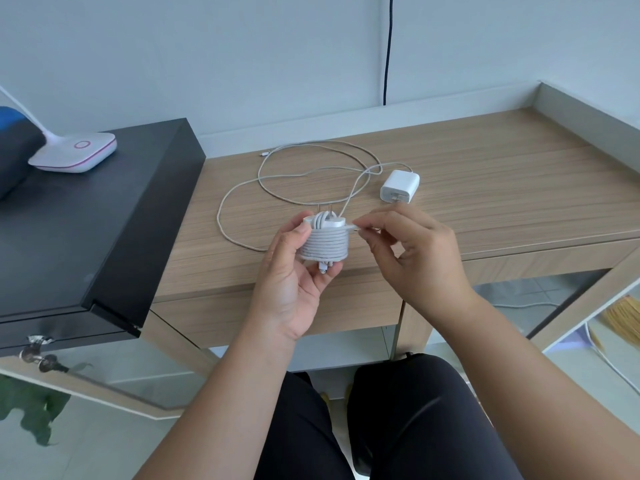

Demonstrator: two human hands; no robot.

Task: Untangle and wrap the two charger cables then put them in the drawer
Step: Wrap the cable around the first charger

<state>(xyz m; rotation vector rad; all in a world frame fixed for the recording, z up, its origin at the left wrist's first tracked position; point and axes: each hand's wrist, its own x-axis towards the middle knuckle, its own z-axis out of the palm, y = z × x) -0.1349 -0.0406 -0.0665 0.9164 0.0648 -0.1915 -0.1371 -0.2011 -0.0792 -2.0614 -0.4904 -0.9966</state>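
Left hand (294, 271): gripping the wrapped charger (323, 240), frame centre.
Right hand (408, 251): fingers (363, 225) pinching the cable end (355, 227).
Advice: tucking the end tightly under a coil.

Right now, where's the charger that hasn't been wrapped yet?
In the head view, the unwrapped charger lies on the wooden desk, right of centre, just beyond the right hand, its loose cable looping leftward.

Bright, even daylight, soft and diffuse; only faint shadows under the hands. Slight sheen on the black cabinet top (104, 216). Wide-angle bending at frame edges. Focus mostly sharp, mild softness overall, no motion blur.
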